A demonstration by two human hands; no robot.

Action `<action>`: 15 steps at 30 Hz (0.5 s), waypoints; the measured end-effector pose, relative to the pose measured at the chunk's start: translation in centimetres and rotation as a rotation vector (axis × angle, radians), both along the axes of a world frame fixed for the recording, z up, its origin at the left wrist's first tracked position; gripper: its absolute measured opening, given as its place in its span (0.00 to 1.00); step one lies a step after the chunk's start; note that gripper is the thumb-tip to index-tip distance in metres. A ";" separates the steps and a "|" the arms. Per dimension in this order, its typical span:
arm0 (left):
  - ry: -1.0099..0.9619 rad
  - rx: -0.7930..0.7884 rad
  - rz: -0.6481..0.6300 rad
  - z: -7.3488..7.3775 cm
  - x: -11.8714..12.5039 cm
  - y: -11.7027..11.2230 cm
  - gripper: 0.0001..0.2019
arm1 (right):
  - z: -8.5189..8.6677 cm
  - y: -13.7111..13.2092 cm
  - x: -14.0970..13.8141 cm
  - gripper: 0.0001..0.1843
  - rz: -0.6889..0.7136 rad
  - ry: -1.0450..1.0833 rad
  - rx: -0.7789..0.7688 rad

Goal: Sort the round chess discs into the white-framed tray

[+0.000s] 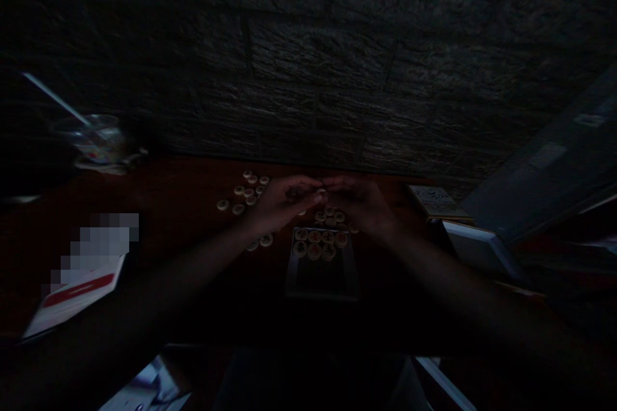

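My left hand (284,200) and my right hand (367,202) meet at the fingertips above the table. Between them shows a small pale edge that looks like a xiangqi piece (322,192), with the fingers of both hands closed around it; dim light hides its details. Just below is a shallow open box (322,277) holding two rows of round xiangqi pieces (314,250) at its far end. A cluster of loose pieces (249,192) lies left of my left hand. More loose pieces (330,212) lie beyond the box, partly under my right hand.
A plastic cup (99,136) with a straw stands at the far left. In front of it lies a white and red packet or booklet (80,289). On the right are a patterned box (436,200) and an open tray-like lid (475,247). A stone wall (299,77) rises behind the table.
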State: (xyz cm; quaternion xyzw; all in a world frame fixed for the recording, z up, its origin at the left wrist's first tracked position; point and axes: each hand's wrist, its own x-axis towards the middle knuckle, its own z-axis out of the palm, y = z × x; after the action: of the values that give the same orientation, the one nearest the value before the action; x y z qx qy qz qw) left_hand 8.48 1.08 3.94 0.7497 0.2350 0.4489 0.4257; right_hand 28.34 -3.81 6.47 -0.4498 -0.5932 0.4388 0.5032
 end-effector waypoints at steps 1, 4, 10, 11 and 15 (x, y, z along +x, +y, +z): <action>-0.006 -0.007 0.024 0.0 0.0 0.0 0.12 | -0.1 0.3 -0.3 0.16 -0.006 0.011 0.019; -0.021 -0.051 0.085 0.2 0.1 -0.1 0.10 | -1.0 0.8 -0.9 0.16 -0.039 0.049 0.063; -0.020 -0.108 0.044 0.1 0.4 -0.7 0.11 | -2.7 0.1 -0.4 0.14 -0.081 0.055 0.097; -0.018 -0.119 0.035 0.0 0.4 -0.9 0.12 | -2.8 0.0 -0.2 0.14 -0.086 0.046 0.096; -0.056 -0.197 0.006 -0.4 0.7 -1.4 0.13 | -3.1 -0.4 0.3 0.12 -0.104 0.026 0.096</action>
State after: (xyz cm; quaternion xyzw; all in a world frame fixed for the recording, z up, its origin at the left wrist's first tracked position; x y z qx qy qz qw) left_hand 9.22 -0.35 3.55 0.6905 0.2682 0.4458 0.5026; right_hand 28.64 -4.21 3.40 -0.4498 -0.5829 0.3887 0.5539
